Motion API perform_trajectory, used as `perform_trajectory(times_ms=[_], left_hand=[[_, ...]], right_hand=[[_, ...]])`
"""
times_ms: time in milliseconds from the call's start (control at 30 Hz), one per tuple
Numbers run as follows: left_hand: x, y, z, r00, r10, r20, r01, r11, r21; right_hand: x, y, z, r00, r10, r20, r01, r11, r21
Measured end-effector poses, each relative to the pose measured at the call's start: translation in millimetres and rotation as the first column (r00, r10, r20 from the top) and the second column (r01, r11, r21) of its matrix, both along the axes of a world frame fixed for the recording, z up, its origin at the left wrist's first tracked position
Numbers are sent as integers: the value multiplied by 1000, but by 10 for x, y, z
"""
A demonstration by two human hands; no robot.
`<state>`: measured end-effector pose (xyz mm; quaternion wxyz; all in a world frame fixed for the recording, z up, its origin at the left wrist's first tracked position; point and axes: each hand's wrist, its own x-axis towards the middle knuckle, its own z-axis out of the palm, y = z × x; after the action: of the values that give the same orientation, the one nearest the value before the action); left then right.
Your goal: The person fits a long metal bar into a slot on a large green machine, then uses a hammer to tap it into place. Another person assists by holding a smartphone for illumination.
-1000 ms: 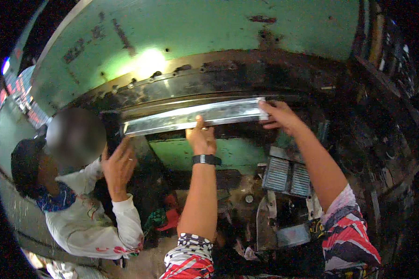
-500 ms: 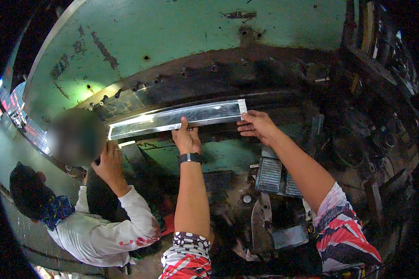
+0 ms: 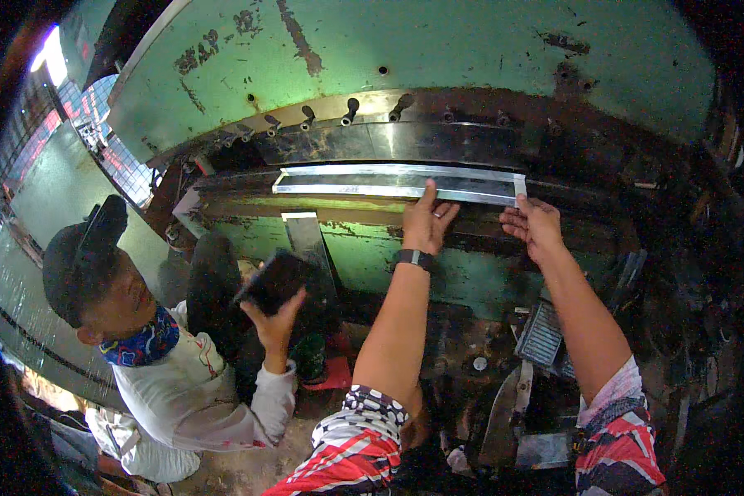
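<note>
A long, shallow sheet-metal tray [image 3: 364, 179] with bright folded edges lies lengthwise along the front of a large green machine [image 3: 471, 50]. My left hand [image 3: 428, 221], with a dark wristband, grips the near edge, thumb on top and fingers beneath. At the right end, my right hand [image 3: 536, 227] pinches the corner, its other fingers curled below. The tray's underside is hidden, so I cannot tell how far it rests on the machine's ledge.
A row of dark clamp handles [image 3: 350, 112] runs above the tray. At left, a co-worker [image 3: 182, 388] in a white long-sleeved top and cap holds a dark flat object [image 3: 274, 281]. A narrow metal strip [image 3: 307, 248] leans below the ledge. A ribbed metal part [image 3: 540, 333] lies lower right.
The view has swung left. The tray has come from a slant to nearly level against the machine, with both my hands still on it. The co-worker's raised hand is now lower and farther from the tray.
</note>
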<state>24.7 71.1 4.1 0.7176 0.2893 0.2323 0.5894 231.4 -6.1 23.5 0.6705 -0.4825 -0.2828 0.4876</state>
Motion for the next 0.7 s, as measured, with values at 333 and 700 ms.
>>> perform_trajectory(times_ms=[333,700], left_hand=[[330,-63,175,986,-145,84,144,989,7],[101,31,93,990,-137,41,140,987,-80]], right_hand=[[-227,-9,298,992,15,-125,-7,998,70],[109,-1385,839,893,210,399,-211,977,-43]])
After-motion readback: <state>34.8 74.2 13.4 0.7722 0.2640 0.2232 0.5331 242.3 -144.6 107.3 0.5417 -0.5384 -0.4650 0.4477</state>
